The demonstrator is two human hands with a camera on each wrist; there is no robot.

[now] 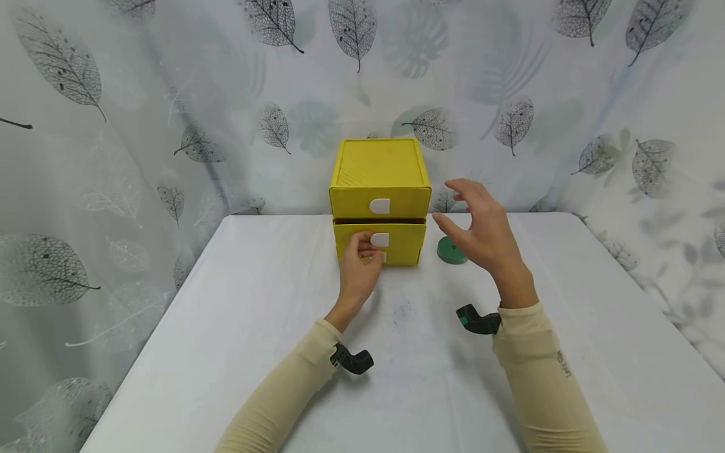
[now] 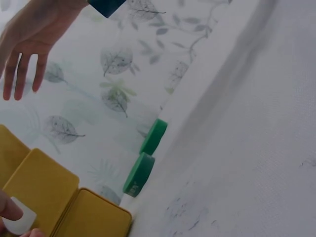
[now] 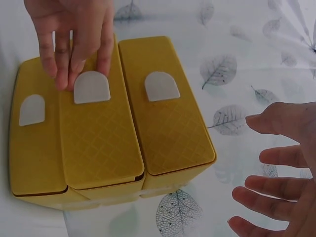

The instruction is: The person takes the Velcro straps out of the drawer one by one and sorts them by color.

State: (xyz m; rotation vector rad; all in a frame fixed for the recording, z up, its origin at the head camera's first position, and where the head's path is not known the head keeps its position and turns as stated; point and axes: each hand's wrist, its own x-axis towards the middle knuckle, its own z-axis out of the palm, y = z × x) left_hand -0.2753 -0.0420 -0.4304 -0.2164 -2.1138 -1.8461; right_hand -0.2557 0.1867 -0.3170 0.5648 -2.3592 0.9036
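A yellow drawer box stands at the back of the table, its drawers stacked and each fronted by a white tab. The middle drawer juts out slightly past the drawers on either side of it. At that drawer's white tab, my left hand pinches with thumb and fingers, as the left wrist view also shows. My right hand hovers in the air to the right of the box, fingers spread and holding nothing. The drawer's inside is hidden in all views.
A green disc lies on the white table, right of the box. The left wrist view shows a second green disc beside it. A leaf-patterned curtain hangs behind the table and along its sides.
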